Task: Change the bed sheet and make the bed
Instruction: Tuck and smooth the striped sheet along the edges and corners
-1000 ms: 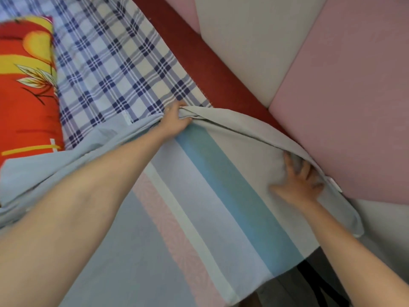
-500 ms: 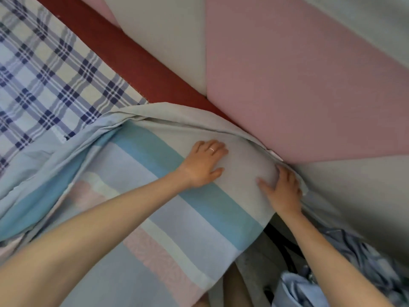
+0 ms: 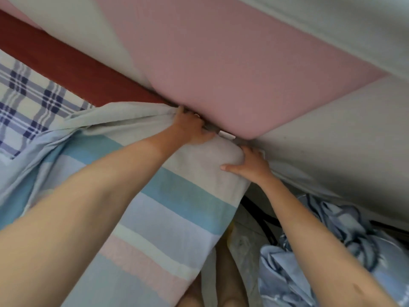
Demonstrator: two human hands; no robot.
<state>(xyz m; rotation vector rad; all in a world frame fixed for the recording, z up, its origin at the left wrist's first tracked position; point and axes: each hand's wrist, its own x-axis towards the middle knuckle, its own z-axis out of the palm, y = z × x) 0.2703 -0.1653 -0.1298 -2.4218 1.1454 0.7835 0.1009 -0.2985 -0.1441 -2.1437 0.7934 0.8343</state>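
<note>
The pastel striped cotton bed sheet [image 3: 177, 207] lies over the far corner of the bed [image 3: 33, 96]. The left hand [image 3: 191, 129] clenches its bunched edge by the pink padded wall panel [image 3: 221, 74]; the right hand [image 3: 252, 165] clasps the corner, thumb splayed.

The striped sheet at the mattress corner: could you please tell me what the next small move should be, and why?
Probably push the bunched edge down into the gap beside the pink wall panel. The left hand grips gathered folds of the striped sheet right at that gap, while the right hand holds the sheet over the corner, so the edge looks not yet tucked.
</note>
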